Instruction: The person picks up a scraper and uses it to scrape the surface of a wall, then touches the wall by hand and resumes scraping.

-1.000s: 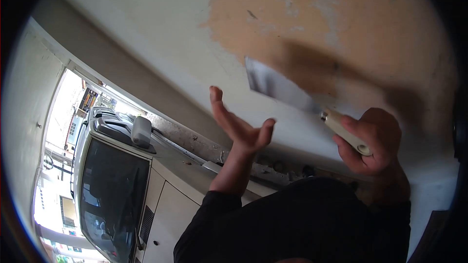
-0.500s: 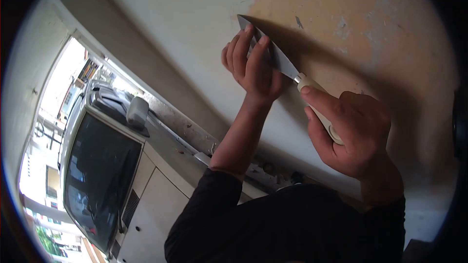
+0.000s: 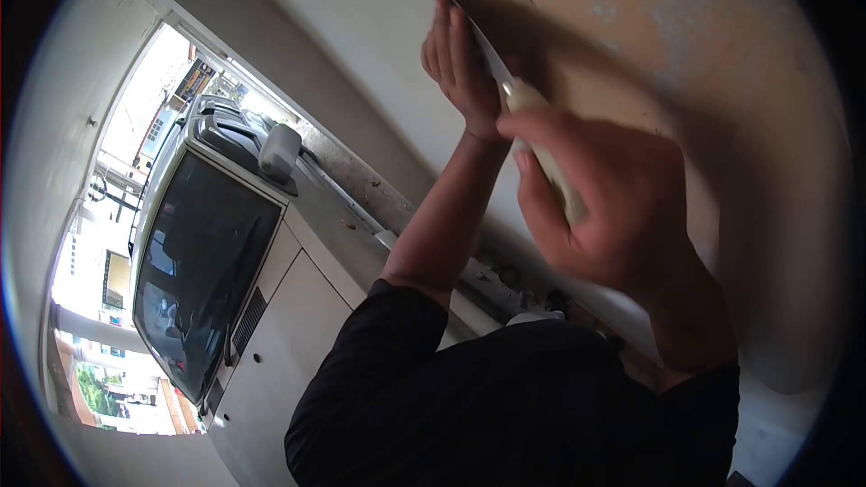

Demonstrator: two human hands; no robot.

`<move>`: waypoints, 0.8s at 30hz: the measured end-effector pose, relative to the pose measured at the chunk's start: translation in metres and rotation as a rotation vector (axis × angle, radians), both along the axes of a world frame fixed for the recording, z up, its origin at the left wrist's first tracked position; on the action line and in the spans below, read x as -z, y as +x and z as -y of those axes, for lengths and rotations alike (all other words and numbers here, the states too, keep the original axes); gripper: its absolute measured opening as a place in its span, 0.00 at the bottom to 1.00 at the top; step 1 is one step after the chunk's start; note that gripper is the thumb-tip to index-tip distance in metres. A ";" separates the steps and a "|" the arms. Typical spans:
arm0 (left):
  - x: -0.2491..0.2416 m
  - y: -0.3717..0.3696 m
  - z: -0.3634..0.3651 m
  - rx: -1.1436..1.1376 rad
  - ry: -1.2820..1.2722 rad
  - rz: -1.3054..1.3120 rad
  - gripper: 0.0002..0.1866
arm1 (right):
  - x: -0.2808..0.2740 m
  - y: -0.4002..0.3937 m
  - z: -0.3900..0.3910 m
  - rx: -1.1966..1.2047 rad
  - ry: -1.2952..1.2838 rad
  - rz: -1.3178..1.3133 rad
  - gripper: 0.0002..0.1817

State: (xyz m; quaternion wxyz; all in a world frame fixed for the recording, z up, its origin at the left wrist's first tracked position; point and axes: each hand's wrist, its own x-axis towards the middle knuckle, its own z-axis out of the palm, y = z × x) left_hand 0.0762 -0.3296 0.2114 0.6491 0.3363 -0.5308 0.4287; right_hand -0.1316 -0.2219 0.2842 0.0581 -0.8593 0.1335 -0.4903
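One putty knife (image 3: 498, 70), two-handed
Right hand (image 3: 622, 198) wraps the handle (image 3: 563, 186); left hand (image 3: 466, 77) lies along the blade (image 3: 487, 50), can't tell if pinching. Best keep fingertips off the edge.

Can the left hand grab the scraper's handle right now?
Probably yes, but only a bit of it: the right hand covers much of the handle, though the end by the blade sticks out, and the left hand is close, at the blade.
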 end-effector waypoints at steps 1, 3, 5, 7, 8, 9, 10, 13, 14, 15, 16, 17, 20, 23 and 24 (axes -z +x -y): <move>-0.001 0.003 -0.003 -0.082 0.075 -0.017 0.38 | 0.001 0.006 0.008 0.002 0.011 0.030 0.14; 0.005 0.015 0.006 -0.067 0.031 0.009 0.37 | -0.001 0.006 0.002 -0.015 0.079 -0.018 0.13; 0.002 0.022 0.016 -0.026 -0.091 0.072 0.36 | -0.003 0.008 -0.007 -0.011 0.111 -0.064 0.12; 0.004 0.017 0.005 -0.030 -0.022 0.043 0.39 | -0.002 0.014 -0.006 0.003 0.103 -0.051 0.11; 0.006 0.012 -0.002 -0.037 0.050 0.016 0.42 | -0.001 0.016 -0.005 0.014 0.097 -0.034 0.11; 0.008 0.009 -0.005 -0.041 0.053 0.010 0.42 | -0.001 0.015 -0.005 0.010 0.099 -0.040 0.11; 0.005 0.012 0.001 -0.047 0.055 0.003 0.43 | -0.001 0.015 -0.006 0.011 0.089 -0.041 0.10; 0.004 0.009 0.007 -0.063 0.061 -0.003 0.43 | 0.003 0.016 -0.008 0.034 0.076 -0.041 0.10; 0.003 0.010 0.009 -0.070 0.058 -0.006 0.43 | 0.003 0.016 -0.008 0.057 0.065 -0.045 0.10; 0.002 0.010 0.011 -0.076 0.054 -0.007 0.44 | 0.004 0.017 -0.008 0.052 0.062 -0.045 0.10; 0.001 0.011 0.012 -0.078 0.050 -0.007 0.44 | 0.006 0.019 -0.009 0.056 0.073 -0.039 0.10; 0.000 0.012 0.012 -0.077 0.048 0.000 0.44 | 0.006 0.019 -0.008 0.063 0.086 -0.029 0.10; -0.005 0.020 0.008 -0.058 0.044 0.028 0.45 | 0.005 0.016 -0.013 0.043 0.132 -0.066 0.11; 0.002 0.005 -0.003 -0.054 0.049 0.035 0.46 | 0.008 0.020 -0.012 0.053 0.155 -0.113 0.12; 0.001 0.004 -0.003 -0.055 0.052 0.037 0.46 | 0.008 0.018 -0.015 0.051 0.160 -0.109 0.12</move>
